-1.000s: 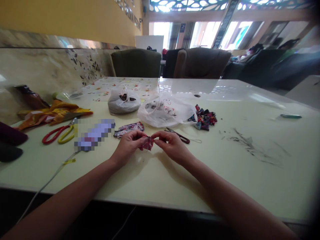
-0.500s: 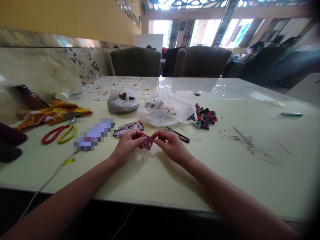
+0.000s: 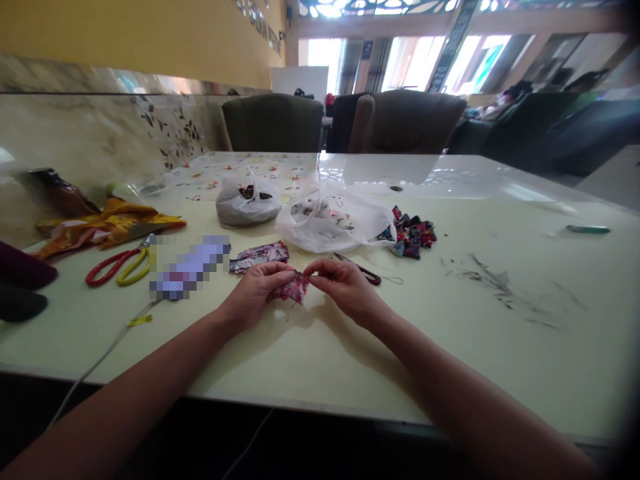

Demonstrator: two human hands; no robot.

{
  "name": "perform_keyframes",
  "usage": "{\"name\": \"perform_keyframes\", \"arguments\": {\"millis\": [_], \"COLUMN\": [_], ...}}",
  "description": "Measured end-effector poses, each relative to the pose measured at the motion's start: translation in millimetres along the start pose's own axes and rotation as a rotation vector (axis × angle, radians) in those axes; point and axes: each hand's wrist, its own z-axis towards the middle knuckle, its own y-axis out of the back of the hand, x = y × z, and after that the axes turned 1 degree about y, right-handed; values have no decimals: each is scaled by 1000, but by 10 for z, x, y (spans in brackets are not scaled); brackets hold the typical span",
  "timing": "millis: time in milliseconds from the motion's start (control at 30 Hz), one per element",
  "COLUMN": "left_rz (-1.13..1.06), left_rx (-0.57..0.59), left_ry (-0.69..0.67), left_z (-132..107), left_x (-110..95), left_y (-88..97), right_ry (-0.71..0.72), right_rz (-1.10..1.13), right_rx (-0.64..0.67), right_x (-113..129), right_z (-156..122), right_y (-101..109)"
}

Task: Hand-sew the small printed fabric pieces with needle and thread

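A small piece of red and white patterned cloth point(image 3: 295, 289) hangs between my hands, a little above the table. My left hand point(image 3: 259, 291) is closed on its left side, thumb on top. At the cloth's upper right edge my right hand point(image 3: 342, 283) pinches with thumb and forefinger; whether a needle or thread is between the fingertips is too small to tell. Just behind my left hand lies a stack of patterned cloth pieces point(image 3: 260, 255). Dark-handled scissors point(image 3: 369, 275) lie behind my right hand, partly hidden by it, beside a loop of thread point(image 3: 393, 280).
Two white plastic bags point(image 3: 249, 210) stand behind my hands, with bunched dark patterned cloth point(image 3: 414, 233) at the right. Red and yellow-handled scissors point(image 3: 111, 268), a blurred-out device on a cable point(image 3: 107, 350) and yellow cloth point(image 3: 117, 219) lie left. Loose dark threads point(image 3: 493, 283) lie right.
The cloth is turned slightly, and more of its patterned face shows below my fingers. Both hands keep nearly the same place and grip. The view has shifted slightly.
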Motion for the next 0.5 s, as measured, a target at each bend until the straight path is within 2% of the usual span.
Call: {"name": "perform_keyframes", "arguments": {"millis": [300,400,500], "left_rz": [-39,-32,-11], "left_rx": [36,40,40], "left_ry": [34,34,15], "left_z": [0,-11,-23], "left_x": [29,25,28], "left_y": [4,-22,-44], "right_ry": [-35,-16,47], "right_rz": [94,49,-90], "right_rx": [4,-1,-36], "right_x": [-32,-40,-28], "right_z": [4,8,3], "right_y": [-27,-40,-55]}}
